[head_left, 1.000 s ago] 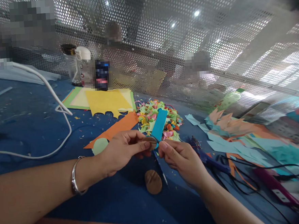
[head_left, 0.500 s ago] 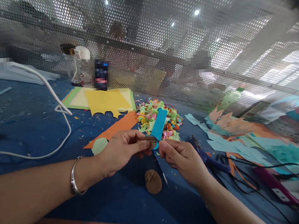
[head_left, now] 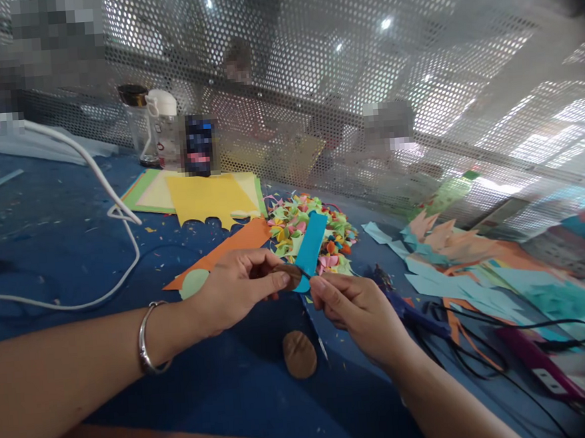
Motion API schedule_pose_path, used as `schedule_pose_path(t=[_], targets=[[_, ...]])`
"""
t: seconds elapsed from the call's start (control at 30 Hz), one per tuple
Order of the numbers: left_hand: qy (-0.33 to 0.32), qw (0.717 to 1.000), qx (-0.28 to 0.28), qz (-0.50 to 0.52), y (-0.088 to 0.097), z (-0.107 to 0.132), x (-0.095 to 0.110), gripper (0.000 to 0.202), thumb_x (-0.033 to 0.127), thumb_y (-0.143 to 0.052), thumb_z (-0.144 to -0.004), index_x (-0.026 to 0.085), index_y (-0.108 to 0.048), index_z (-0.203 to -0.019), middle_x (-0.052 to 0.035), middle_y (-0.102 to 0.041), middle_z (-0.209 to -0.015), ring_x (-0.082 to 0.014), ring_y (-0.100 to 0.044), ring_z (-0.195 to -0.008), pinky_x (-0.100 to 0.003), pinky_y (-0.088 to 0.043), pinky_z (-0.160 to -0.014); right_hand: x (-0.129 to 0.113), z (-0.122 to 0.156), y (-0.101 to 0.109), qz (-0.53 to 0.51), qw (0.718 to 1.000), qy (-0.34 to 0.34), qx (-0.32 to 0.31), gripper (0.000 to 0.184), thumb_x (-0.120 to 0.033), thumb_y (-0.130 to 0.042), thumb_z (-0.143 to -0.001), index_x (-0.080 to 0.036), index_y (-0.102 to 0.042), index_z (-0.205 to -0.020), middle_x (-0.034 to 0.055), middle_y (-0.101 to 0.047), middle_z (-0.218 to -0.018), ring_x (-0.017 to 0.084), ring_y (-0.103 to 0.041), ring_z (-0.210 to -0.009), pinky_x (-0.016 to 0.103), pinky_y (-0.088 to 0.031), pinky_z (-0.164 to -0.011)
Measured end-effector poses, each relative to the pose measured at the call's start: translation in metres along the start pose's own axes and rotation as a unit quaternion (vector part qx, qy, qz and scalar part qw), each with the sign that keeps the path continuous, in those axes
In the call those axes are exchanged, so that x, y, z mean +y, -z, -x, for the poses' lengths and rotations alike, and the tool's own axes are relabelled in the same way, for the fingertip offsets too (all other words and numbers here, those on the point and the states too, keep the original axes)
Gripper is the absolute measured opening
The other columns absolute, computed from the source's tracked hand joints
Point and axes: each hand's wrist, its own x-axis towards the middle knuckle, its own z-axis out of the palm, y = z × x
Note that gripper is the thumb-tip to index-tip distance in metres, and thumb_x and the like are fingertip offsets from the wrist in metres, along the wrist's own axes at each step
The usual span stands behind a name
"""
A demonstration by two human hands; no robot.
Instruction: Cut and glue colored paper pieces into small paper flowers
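Between its thumb and fingers, my left hand (head_left: 247,282) pinches a brown disc (head_left: 292,277), turned partly edge-on. My right hand (head_left: 351,308) is close beside the disc's right edge, thumb and index finger pressed together. A thin dark thing shows at those fingertips, too small to name. Just past the disc, a bright blue paper strip (head_left: 313,243) slants upward, and a bit of blue shows below the disc. A second brown disc (head_left: 300,354) lies flat on the blue tabletop (head_left: 224,390) below my hands.
Small coloured paper pieces (head_left: 287,219) are heaped behind my hands. Orange paper (head_left: 224,250), a pale green circle (head_left: 195,283) and yellow paper (head_left: 211,194) lie left. Right are a blue-handled tool (head_left: 419,317), black cables and a purple power strip (head_left: 548,368). Bottles (head_left: 165,131) stand behind.
The brown disc in my left hand has tipped, showing a narrower face. My left hand has shifted slightly left, while my right hand stays nearly in place.
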Motion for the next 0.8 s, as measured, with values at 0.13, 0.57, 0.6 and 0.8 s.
schedule_pose_path(t=[0.13, 0.57, 0.6, 0.8], targets=[[-0.004, 1.0, -0.004, -0.019, 0.0019, -0.0013, -0.0021, 0.015, 0.03, -0.069, -0.079, 0.015, -0.067, -0.082, -0.0002, -0.064, -0.073, -0.0103, -0.054, -0.065, -0.025, -0.043, -0.063, 0.0013, -0.0005, -0.0005, -0.003, 1.0, 0.002, -0.005, 0.053, -0.064, -0.052, -0.091, -0.019, -0.051, -0.063, -0.0082, -0.025, -0.048, 0.007, -0.02, -0.042, 0.024, -0.016, -0.041], [0.018, 1.0, 0.004, -0.01, -0.0004, 0.0004, 0.0015, 0.009, 0.024, -0.066, -0.079, 0.015, -0.065, -0.078, 0.0007, -0.063, -0.073, -0.0093, -0.052, -0.067, -0.023, -0.039, -0.063, 0.0032, 0.0004, -0.0009, -0.007, 1.0, 0.009, -0.007, 0.051, -0.062, -0.051, -0.093, -0.019, -0.051, -0.064, -0.0086, -0.026, -0.047, 0.007, -0.02, -0.042, 0.024, -0.016, -0.041], [0.02, 1.0, 0.004, -0.009, -0.0007, 0.0005, 0.0016, 0.009, 0.024, -0.066, -0.079, 0.015, -0.066, -0.078, 0.0007, -0.063, -0.073, -0.0093, -0.052, -0.067, -0.023, -0.039, -0.063, 0.0035, 0.0002, -0.0011, -0.009, 1.0, 0.009, -0.009, 0.051, -0.061, -0.051, -0.093, -0.019, -0.051, -0.064, -0.0085, -0.026, -0.047, 0.007, -0.021, -0.042, 0.024, -0.016, -0.041], [0.027, 1.0, 0.0, 0.003, -0.0014, 0.0002, 0.0012, 0.009, 0.023, -0.067, -0.078, 0.014, -0.067, -0.078, 0.0007, -0.065, -0.072, -0.0089, -0.053, -0.067, -0.023, -0.04, -0.064, 0.0043, -0.0002, -0.0004, 0.005, 1.0, 0.013, -0.011, 0.051, -0.061, -0.05, -0.094, -0.02, -0.051, -0.064, -0.0086, -0.025, -0.048, 0.007, -0.02, -0.042, 0.024, -0.017, -0.04]])
